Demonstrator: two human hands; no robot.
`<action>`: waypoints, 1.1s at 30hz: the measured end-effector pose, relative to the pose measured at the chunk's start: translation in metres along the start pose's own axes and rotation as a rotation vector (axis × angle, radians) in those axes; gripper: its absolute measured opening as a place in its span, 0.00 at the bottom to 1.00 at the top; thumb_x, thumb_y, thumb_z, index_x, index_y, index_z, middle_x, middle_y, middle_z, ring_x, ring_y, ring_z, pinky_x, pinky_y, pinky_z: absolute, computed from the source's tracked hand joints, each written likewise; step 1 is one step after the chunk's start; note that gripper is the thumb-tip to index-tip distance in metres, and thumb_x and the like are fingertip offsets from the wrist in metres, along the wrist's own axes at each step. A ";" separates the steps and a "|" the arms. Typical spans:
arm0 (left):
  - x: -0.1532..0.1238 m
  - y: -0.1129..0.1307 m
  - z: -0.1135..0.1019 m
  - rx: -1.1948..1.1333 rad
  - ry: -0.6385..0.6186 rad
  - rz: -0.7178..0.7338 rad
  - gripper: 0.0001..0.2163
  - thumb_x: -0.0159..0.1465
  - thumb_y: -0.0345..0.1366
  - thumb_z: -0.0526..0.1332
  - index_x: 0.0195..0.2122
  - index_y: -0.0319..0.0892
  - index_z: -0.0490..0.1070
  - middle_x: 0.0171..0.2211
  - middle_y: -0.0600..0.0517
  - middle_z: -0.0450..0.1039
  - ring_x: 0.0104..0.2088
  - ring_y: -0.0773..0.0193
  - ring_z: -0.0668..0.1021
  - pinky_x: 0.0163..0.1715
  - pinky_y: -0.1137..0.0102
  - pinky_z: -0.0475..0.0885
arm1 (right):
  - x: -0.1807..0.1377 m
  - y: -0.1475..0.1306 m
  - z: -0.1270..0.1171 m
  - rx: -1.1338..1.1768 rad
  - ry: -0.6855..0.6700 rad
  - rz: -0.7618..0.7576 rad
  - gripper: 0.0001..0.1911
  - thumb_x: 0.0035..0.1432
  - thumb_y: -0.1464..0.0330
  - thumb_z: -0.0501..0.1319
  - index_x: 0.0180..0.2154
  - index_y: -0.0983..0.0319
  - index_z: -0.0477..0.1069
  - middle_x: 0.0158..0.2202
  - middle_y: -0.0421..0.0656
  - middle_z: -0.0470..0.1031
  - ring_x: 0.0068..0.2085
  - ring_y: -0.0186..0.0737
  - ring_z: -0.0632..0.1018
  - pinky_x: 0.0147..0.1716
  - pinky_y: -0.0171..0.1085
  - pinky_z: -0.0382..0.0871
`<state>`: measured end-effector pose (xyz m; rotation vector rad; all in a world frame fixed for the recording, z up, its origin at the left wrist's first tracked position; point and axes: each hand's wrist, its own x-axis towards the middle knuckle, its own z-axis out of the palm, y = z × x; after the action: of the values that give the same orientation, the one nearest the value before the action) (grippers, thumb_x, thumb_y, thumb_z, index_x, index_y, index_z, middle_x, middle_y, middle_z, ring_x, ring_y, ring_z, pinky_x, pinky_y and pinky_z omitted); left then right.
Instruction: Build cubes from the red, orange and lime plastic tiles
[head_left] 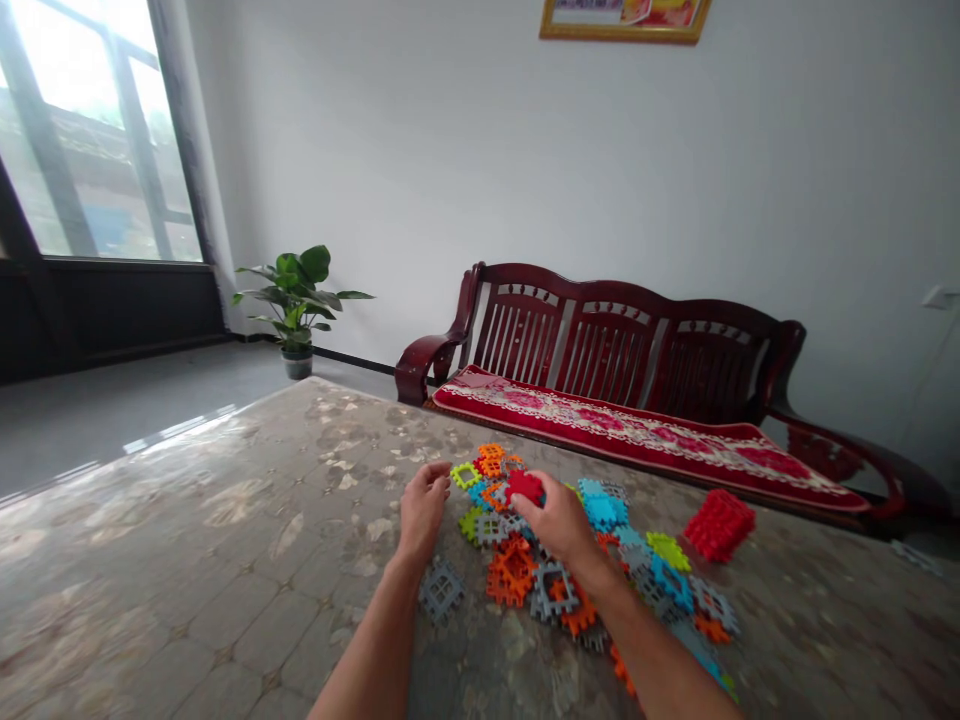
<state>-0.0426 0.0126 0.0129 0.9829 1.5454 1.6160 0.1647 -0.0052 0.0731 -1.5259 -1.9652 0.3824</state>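
A pile of flat, toothed plastic tiles (592, 570) in orange, grey, blue, green and red lies on the patterned table (225, 540). My right hand (559, 520) is closed on a red tile (525, 487) held just above the far side of the pile. Left of the pile, my left hand (422, 505) rests on the table with its fingers curled; I cannot see anything in it. A single grey tile (441, 590) lies by my left forearm. A red block built of stacked tiles (718, 524) stands to the right of the pile.
A dark wooden bench (637, 360) with a red floral cushion runs along the table's far edge. A potted plant (296, 300) stands on the floor by the window at left. A framed picture (622, 18) hangs on the white wall.
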 end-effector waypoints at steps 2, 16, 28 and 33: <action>0.000 -0.001 0.000 0.037 -0.010 0.007 0.16 0.52 0.35 0.58 0.40 0.39 0.76 0.38 0.47 0.80 0.38 0.60 0.80 0.38 0.68 0.74 | 0.004 0.021 -0.014 0.044 -0.023 0.047 0.18 0.55 0.60 0.60 0.46 0.59 0.74 0.39 0.43 0.81 0.40 0.43 0.79 0.41 0.38 0.69; -0.008 0.011 -0.001 0.408 -0.051 0.131 0.13 0.57 0.33 0.55 0.39 0.42 0.78 0.37 0.50 0.82 0.37 0.61 0.81 0.39 0.71 0.72 | -0.013 0.061 -0.032 -0.092 -0.148 0.044 0.29 0.48 0.61 0.66 0.53 0.58 0.73 0.54 0.46 0.76 0.53 0.47 0.76 0.54 0.42 0.66; -0.010 0.015 -0.003 0.546 -0.075 0.129 0.13 0.59 0.36 0.55 0.41 0.44 0.78 0.36 0.51 0.82 0.37 0.60 0.81 0.38 0.72 0.72 | -0.025 0.061 -0.073 -0.256 0.111 0.011 0.24 0.57 0.60 0.58 0.55 0.60 0.72 0.54 0.47 0.76 0.54 0.47 0.76 0.56 0.43 0.65; -0.008 0.014 -0.003 0.582 -0.078 0.156 0.13 0.59 0.36 0.55 0.39 0.46 0.78 0.35 0.52 0.82 0.37 0.59 0.81 0.36 0.71 0.72 | -0.021 0.120 -0.136 -0.329 0.380 0.204 0.26 0.56 0.57 0.58 0.54 0.59 0.72 0.53 0.47 0.77 0.54 0.49 0.75 0.55 0.45 0.65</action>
<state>-0.0414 0.0031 0.0268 1.4818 1.9724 1.2198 0.3452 -0.0091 0.1036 -1.8536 -1.6332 -0.1531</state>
